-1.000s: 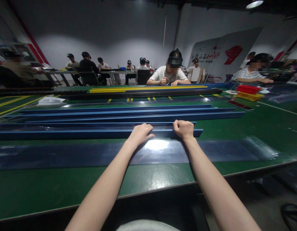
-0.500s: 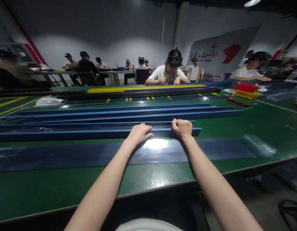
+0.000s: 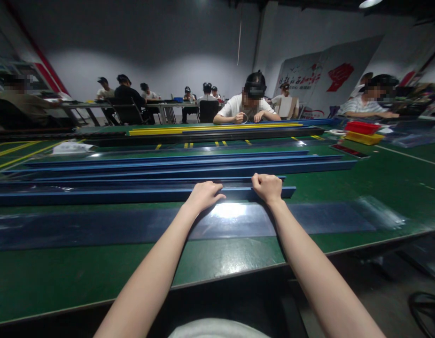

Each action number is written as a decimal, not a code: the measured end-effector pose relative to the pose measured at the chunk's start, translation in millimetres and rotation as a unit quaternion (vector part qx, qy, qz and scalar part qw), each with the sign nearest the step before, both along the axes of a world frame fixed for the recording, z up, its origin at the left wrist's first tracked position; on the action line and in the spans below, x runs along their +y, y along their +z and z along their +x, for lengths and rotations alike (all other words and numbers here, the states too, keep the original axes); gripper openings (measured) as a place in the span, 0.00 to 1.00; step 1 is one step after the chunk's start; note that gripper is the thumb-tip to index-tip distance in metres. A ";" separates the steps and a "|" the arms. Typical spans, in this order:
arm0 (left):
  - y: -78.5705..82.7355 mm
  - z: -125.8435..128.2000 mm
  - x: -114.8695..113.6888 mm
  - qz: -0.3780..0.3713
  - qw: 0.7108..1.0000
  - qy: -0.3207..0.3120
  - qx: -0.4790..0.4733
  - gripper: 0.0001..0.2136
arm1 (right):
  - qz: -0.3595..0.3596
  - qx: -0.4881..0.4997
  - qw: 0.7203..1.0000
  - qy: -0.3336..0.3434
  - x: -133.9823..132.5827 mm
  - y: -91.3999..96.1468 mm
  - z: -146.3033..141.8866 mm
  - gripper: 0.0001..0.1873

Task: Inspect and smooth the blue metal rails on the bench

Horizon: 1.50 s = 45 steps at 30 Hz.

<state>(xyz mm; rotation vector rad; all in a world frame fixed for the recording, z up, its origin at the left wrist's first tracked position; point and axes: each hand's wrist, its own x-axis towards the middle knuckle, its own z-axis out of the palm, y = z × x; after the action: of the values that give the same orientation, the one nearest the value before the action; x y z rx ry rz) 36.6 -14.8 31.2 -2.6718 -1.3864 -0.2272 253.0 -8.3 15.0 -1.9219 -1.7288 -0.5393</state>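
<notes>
Both my hands rest on the nearest long blue channel strip (image 3: 97,195), which runs from the left edge to just past my right hand. My left hand (image 3: 204,193) wraps over its wall, thumb on the near side and fingers curled out of sight behind. Near the right end my right hand (image 3: 267,186) is closed over the same strip, knuckles up, its fingertips hidden. Just in front lies a flat, clear plastic-like sheet (image 3: 112,225) with a bright glare below my hands.
More blue strips (image 3: 309,167) lie behind. Farther off are yellow strips (image 3: 157,132), black strips (image 3: 238,135), a phone-like slab (image 3: 349,151), a red bin (image 3: 361,127) and a yellow bin (image 3: 363,138). A person (image 3: 235,107) works across the green table (image 3: 217,263).
</notes>
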 end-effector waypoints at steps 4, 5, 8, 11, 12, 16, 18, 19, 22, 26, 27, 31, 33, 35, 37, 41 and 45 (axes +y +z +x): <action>0.0 0.0 0.1 0.004 1.000 -0.003 -0.001 0.12 | -0.007 0.002 1.000 -0.001 -0.6 0.7 -0.2 0.24; 0.2 0.0 -0.1 0.005 1.000 -0.004 -0.002 0.12 | -0.008 0.003 1.000 -0.001 -0.9 1.0 -0.4 0.24; 0.9 0.1 -1.3 0.011 1.000 0.000 -0.007 0.12 | -0.012 0.003 1.000 -0.002 -1.7 2.1 -1.0 0.24; 1.7 0.7 -2.4 0.018 1.000 0.008 -0.014 0.13 | -0.016 0.004 1.000 -0.001 -2.4 3.0 -1.4 0.24; 1.9 0.9 -2.6 0.020 1.000 0.010 -0.015 0.14 | -0.017 0.005 1.000 -0.001 -2.5 3.2 -1.4 0.24; 2.5 1.4 -2.8 0.022 1.000 0.018 -0.013 0.14 | -0.018 0.010 1.000 0.001 -2.7 3.5 -1.3 0.24; 2.8 1.2 -2.9 0.020 0.999 0.024 -0.013 0.14 | -0.020 0.010 1.000 0.001 -2.6 3.5 -1.3 0.24; 2.9 1.1 -3.0 0.019 0.999 0.026 -0.013 0.14 | -0.022 0.009 1.000 0.001 -2.6 3.5 -1.2 0.24; 3.3 0.6 -3.2 0.016 0.999 0.031 -0.011 0.14 | -0.025 0.008 1.000 0.003 -2.5 3.4 -1.2 0.24; 3.0 0.4 -2.7 0.013 0.999 0.037 -0.017 0.15 | -0.023 0.005 1.000 0.003 -2.0 2.7 -1.1 0.24; 2.7 0.4 -2.5 0.012 0.999 0.038 -0.019 0.15 | -0.021 0.005 1.000 0.002 -1.8 2.4 -1.1 0.24; 1.1 0.3 -1.6 0.013 0.999 0.038 -0.023 0.15 | -0.017 0.001 1.000 0.000 -0.7 1.5 -1.1 0.24; 0.2 0.2 -1.3 0.016 0.999 0.037 -0.026 0.14 | -0.014 -0.002 1.000 -0.001 -0.4 1.3 -1.1 0.24; -0.4 0.3 -1.3 0.018 0.999 0.036 -0.027 0.14 | -0.012 -0.005 1.000 -0.002 -0.4 1.5 -1.3 0.24; -0.8 0.4 -1.4 0.018 0.999 0.035 -0.028 0.14 | -0.009 -0.009 1.000 0.000 -0.8 1.9 -1.6 0.24; -1.0 1.1 -2.0 0.019 0.999 0.035 -0.026 0.14 | -0.014 -0.016 1.000 0.009 -2.9 3.7 -2.7 0.24; 0.4 1.8 -3.3 0.016 0.999 0.035 -0.023 0.13 | -0.043 -0.023 0.999 0.019 -6.8 7.9 -6.2 0.24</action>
<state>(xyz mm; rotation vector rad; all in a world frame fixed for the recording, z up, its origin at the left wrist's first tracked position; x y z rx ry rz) 38.4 -18.1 31.6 -2.6032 -1.4749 -0.3031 246.8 -15.1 22.9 -1.9450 -1.8425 -0.5066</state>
